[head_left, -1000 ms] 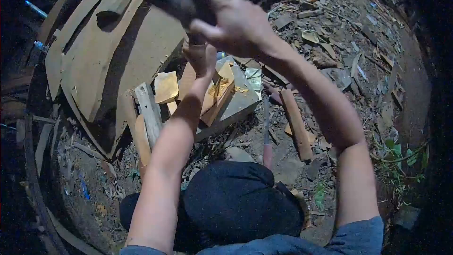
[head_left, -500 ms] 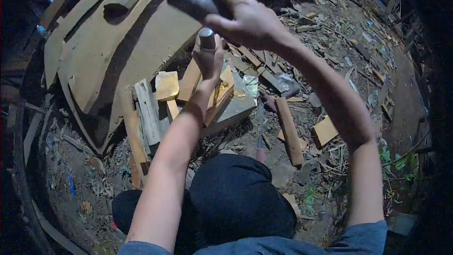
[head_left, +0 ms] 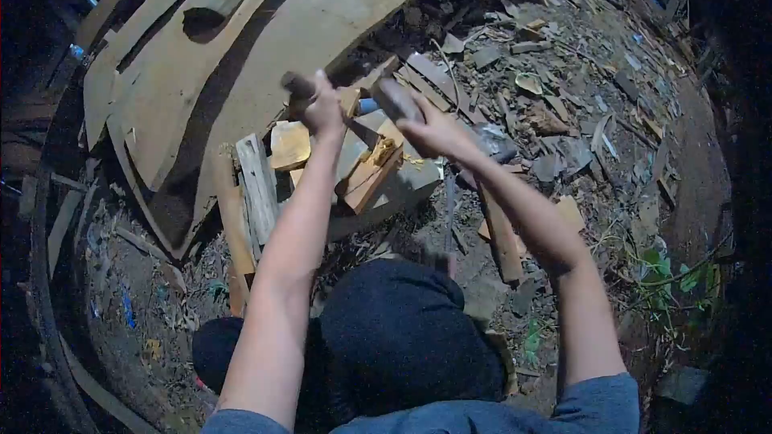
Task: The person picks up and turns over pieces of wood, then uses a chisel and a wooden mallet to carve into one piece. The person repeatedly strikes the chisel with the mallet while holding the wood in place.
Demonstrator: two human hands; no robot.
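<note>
A notched wooden block (head_left: 371,183) lies near the close edge of a grey slab (head_left: 418,182), loose shavings (head_left: 413,162) scattered beside it toward the slab's right corner. Beyond the notched block, the person's left hand (head_left: 325,110) is closed around a dark, round-ended handle (head_left: 298,85), which tilts up to the left; what lies at its other end cannot be made out. The right hand (head_left: 435,130) grips a dark, blocky tool (head_left: 396,100), somewhat blurred, and the two hands are apart. By the slab's left side are a yellowish wood piece (head_left: 290,145) and a weathered grey plank (head_left: 256,185). Off its right corner, a brown wooden bar (head_left: 503,239) lies on the littered ground (head_left: 474,297), partly under the right forearm. Past the slab's far left spreads a broad wooden sheet (head_left: 322,20); green leaves (head_left: 658,265) grow at far right.
</note>
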